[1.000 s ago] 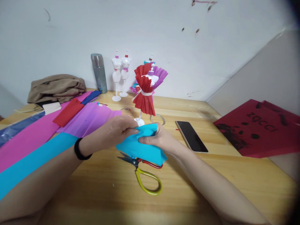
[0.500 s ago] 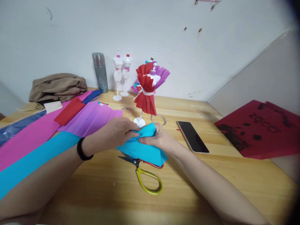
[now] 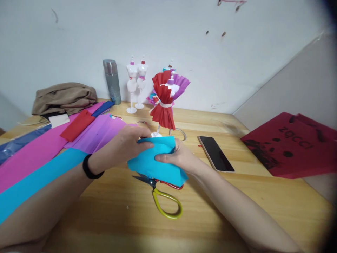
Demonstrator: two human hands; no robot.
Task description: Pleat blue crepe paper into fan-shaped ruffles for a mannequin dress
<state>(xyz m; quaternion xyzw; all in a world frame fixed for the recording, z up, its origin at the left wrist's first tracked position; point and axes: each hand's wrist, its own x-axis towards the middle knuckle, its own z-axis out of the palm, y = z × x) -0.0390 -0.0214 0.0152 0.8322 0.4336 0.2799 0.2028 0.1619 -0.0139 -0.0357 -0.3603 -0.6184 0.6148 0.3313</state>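
A piece of bright blue crepe paper (image 3: 155, 163) is held up between both hands above the table. My left hand (image 3: 129, 142) pinches its upper left part, thumb on the near side. At the right, my right hand (image 3: 180, 156) grips it with the thumb pressed flat on the front; the other fingers are behind the paper. Scissors (image 3: 167, 203) with one yellow and one red handle lie just below, partly covered by the paper. Right behind the hands stands a small white mannequin (image 3: 172, 88) in a pleated red paper dress (image 3: 164, 117).
Pink, purple and blue crepe paper sheets (image 3: 39, 146) spread across the left. A flask (image 3: 112, 82), two bare mannequins (image 3: 131, 84) and a brown cloth (image 3: 64, 98) stand or lie along the wall. A phone (image 3: 216, 153) and a red paper bag (image 3: 289, 147) are on the right.
My left hand has shifted a little left along the blue paper's top edge. The gathered paper between the hands now looks flatter and wider. My right hand has barely moved.
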